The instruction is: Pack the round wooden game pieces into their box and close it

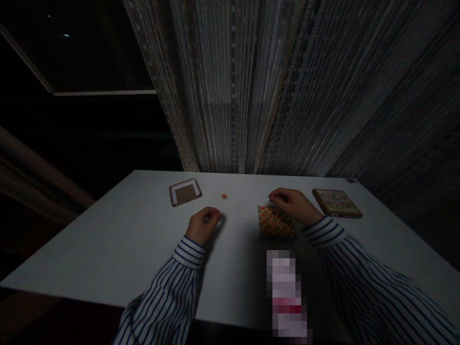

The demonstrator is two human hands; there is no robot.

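A small sheet of round orange tokens [276,222] lies on the white table in front of me, slightly right of the middle. My right hand [293,203] is over its far right corner, fingers curled and tips pinched just beyond the far edge. Whatever those tips hold, if anything, is too dark and small to name. To the left of the sheet, my left hand [203,226] hovers closed, thumb and forefinger pressed together in a loop; anything between them is hidden. A single round token [224,196] rests on the table beyond the left hand.
An open shallow box part [200,195] with a brown piece inside sits at the back left. At the right is a flat box with a printed lid [338,203]. A tiny white scrap [242,218] lies mid-table. Striped curtains [230,96] hang behind the table [108,249]. A pixelated patch covers the near side.
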